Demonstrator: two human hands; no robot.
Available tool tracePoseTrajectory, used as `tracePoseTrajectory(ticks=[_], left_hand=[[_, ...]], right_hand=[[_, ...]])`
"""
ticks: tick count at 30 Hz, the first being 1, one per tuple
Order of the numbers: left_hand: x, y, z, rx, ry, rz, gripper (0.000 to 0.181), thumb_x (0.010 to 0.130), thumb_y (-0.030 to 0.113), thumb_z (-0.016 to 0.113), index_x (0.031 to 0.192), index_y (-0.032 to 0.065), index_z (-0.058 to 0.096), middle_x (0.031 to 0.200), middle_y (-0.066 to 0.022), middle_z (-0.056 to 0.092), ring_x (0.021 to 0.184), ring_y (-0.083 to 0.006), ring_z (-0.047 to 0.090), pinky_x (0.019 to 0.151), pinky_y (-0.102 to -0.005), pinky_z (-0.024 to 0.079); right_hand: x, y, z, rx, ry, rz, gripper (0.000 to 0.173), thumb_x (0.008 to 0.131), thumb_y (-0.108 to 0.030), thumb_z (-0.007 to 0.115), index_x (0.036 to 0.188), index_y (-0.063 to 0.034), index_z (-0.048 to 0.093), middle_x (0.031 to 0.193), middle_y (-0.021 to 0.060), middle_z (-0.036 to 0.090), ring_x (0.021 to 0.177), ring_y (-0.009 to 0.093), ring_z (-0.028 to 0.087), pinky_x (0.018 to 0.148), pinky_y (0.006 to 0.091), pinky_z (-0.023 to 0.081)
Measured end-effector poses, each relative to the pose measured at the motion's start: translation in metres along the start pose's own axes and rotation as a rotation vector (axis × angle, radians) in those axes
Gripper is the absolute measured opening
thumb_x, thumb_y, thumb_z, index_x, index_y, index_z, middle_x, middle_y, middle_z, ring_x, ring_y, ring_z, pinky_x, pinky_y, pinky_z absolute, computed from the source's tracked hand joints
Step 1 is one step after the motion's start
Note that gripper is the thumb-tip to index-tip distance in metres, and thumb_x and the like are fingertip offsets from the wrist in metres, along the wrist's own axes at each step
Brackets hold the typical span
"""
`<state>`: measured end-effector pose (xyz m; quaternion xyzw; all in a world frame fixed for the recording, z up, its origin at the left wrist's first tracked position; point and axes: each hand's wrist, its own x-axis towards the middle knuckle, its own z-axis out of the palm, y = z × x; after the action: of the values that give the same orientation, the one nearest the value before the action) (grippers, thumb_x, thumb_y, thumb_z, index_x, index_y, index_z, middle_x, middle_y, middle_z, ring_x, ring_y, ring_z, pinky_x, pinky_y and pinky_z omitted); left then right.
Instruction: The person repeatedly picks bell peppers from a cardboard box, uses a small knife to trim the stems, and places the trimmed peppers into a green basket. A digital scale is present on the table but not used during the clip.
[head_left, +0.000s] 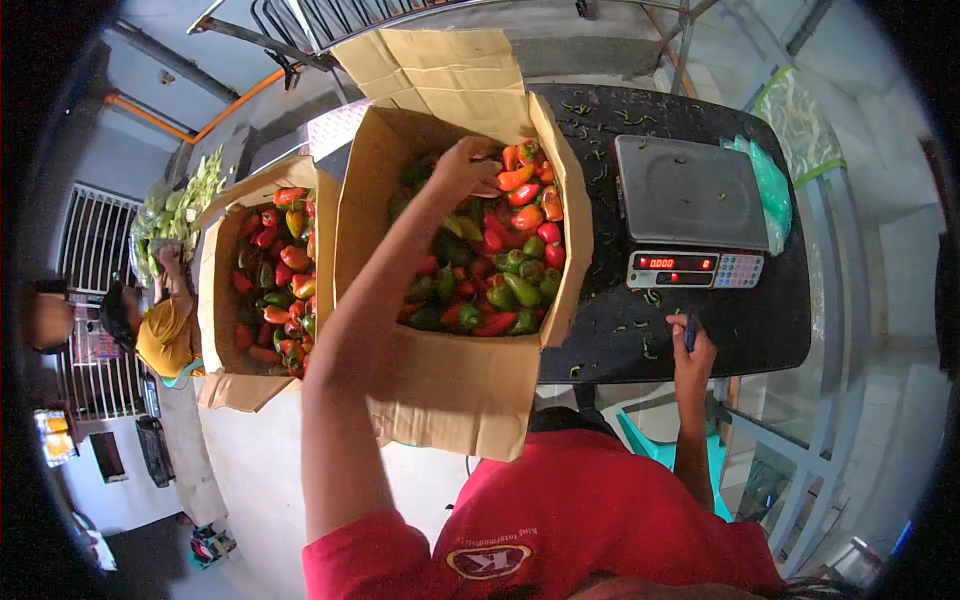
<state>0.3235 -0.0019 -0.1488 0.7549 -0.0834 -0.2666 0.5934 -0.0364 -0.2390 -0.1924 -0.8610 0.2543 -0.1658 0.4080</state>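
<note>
My left hand (466, 174) reaches into a large open cardboard box (450, 382), its bent fingers among the red and orange peppers (525, 193). Whether it grips one is hidden by the hand itself. Green peppers (517, 285) lie in the same box, nearer my body. Above the near edge of the black table (600, 345), my right hand (694, 349) is closed around a small dark-blue object (691, 334), perhaps a knife handle or a pen. Several green stem scraps (649, 346) are scattered on the tabletop close to that hand.
A digital weighing scale (694, 191) sits on the table, with a green plastic bag (769, 195) beside it. Left of the large box stands a smaller cardboard box (221, 300) of peppers (281, 262). Farther left, a person in yellow (169, 334) is beside leafy vegetables (187, 195).
</note>
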Motion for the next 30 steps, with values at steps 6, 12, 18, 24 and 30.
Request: tracePoseTrajectory(ticks=[6, 12, 18, 24, 30], left_hand=[[-0.081, 0.001, 0.007, 0.762, -0.826, 0.326, 0.061, 0.073, 0.013, 0.072, 0.128, 0.0103, 0.047, 0.134, -0.009, 0.044, 0.106, -0.022, 0.055, 0.09, -0.0363, 0.046], [-0.075, -0.042, 0.042, 1.223, -0.666, 0.568, 0.068, 0.064, 0.026, 0.079, 0.124, 0.0145, 0.049, 0.129, -0.0098, 0.045, 0.122, -0.0302, 0.042, 0.097, -0.0432, 0.038], [-0.044, -0.041, 0.024, 0.905, -0.347, 0.486, 0.041, 0.073, 0.03, 0.076, 0.102, 0.0072, 0.058, 0.089, -0.0103, 0.063, 0.081, -0.03, 0.063, 0.077, -0.043, 0.048], [-0.098, 0.019, 0.019, -0.022, -0.215, 0.193, 0.053, 0.087, 0.031, 0.065, 0.122, -0.0049, 0.048, 0.11, -0.0083, 0.058, 0.101, -0.0143, 0.052, 0.091, -0.0317, 0.042], [-0.203, 0.065, 0.06, 0.203, -0.226, 0.242, 0.055, 0.09, 0.03, 0.062, 0.126, -0.0069, 0.042, 0.113, -0.0119, 0.056, 0.105, -0.0171, 0.051, 0.095, -0.0308, 0.039]], right_hand=[[-0.008, 0.021, -0.004, -0.015, 0.008, -0.008, 0.015, 0.09, -0.012, 0.052, 0.096, -0.0038, 0.063, 0.088, 0.0108, 0.066, 0.08, 0.024, 0.064, 0.073, 0.0334, 0.047], [0.009, -0.01, 0.011, 0.075, -0.005, -0.123, 0.015, 0.091, -0.013, 0.052, 0.095, -0.0037, 0.063, 0.085, 0.0106, 0.065, 0.071, 0.019, 0.061, 0.069, 0.0312, 0.045], [0.003, -0.017, 0.002, 0.045, -0.032, -0.073, 0.016, 0.091, -0.014, 0.052, 0.096, -0.003, 0.063, 0.08, 0.0086, 0.065, 0.063, 0.016, 0.058, 0.063, 0.0304, 0.045], [-0.007, -0.035, -0.003, 0.054, -0.019, -0.109, 0.014, 0.089, -0.01, 0.053, 0.096, -0.0016, 0.062, 0.084, 0.0119, 0.065, 0.076, 0.023, 0.064, 0.068, 0.0318, 0.047], [0.007, -0.121, 0.002, 0.212, -0.165, -0.521, 0.015, 0.083, -0.003, 0.056, 0.097, -0.0017, 0.063, 0.092, 0.0134, 0.066, 0.082, 0.028, 0.066, 0.072, 0.0326, 0.05]])
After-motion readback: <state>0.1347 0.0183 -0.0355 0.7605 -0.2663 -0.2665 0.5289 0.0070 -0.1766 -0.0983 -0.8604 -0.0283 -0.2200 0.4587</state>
